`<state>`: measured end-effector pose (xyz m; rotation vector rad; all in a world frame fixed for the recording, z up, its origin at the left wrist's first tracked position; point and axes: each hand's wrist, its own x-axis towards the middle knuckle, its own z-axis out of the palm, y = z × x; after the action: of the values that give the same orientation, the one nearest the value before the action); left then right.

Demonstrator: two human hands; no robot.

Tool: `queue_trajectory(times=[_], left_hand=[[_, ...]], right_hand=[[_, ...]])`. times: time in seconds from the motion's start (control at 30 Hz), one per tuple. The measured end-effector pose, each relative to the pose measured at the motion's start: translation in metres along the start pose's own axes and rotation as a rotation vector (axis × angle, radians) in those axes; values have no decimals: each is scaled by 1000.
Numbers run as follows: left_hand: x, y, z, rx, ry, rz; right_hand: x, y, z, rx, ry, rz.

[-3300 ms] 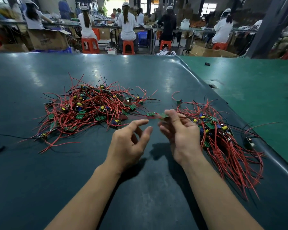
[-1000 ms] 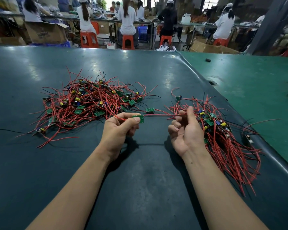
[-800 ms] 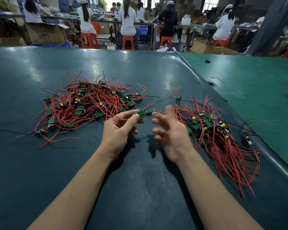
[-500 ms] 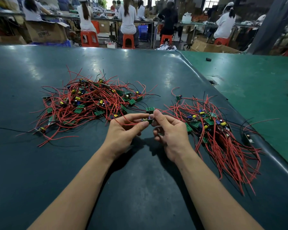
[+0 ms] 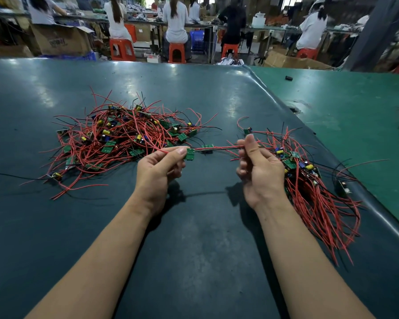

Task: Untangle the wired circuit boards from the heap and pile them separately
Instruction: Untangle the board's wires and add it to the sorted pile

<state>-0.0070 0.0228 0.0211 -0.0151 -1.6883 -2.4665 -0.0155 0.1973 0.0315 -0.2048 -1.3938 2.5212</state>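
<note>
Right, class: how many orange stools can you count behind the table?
4, along the back row: orange stool far left, second, third, and fourth at right. More may be hidden.

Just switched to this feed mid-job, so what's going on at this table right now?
A person is sorting wired circuit boards on a dark mat. The left hand pinches a small green circuit board, and the right hand pinches its red wires, stretched taut between the hands above the mat. The tangled heap lies to the left; the sorted pile lies to the right, wires roughly aligned.
</note>
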Motion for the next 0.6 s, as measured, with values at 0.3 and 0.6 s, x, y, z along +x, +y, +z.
queue_trajectory(times=[0.3,0.6], left_hand=[[-3,-5,6,240,129,265],[-7,-7,-6,999,325,1069]], right_hand=[[4,3,-1,-21,242,-116],[-38,35,28,-510,-475,-322]])
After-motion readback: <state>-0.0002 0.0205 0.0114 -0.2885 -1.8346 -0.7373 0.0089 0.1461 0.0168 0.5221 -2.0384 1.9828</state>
